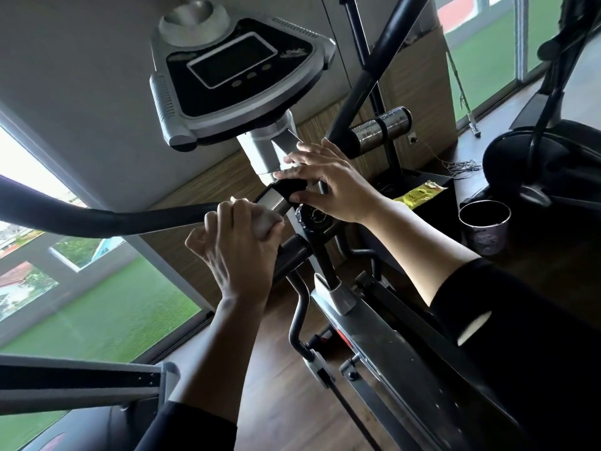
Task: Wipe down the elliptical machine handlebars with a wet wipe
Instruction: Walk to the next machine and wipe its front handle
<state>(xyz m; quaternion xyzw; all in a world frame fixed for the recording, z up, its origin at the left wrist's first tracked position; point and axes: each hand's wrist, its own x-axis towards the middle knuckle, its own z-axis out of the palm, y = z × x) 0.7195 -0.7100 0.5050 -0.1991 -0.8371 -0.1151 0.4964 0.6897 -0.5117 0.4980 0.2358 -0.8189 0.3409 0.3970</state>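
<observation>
The elliptical's black left handlebar [97, 219] curves in from the left toward the silver centre post [263, 151]. My left hand [237, 242] grips a crumpled white wet wipe [265, 222] wrapped around the bar, just beside its shiny metal sensor section [276, 198]. My right hand [328, 183] rests over the black clamp at the post, fingers spread and curled round it. The right handlebar [370, 73] rises diagonally at the upper right, with its own metal sensor sleeve [383, 125].
The console [234, 76] with its grey screen sits above the hands. A yellow wipe packet [419, 193] and a metal cup [484, 226] stand on the dark ledge to the right. The machine's frame [374, 340] runs down to the wooden floor; windows lie left and far right.
</observation>
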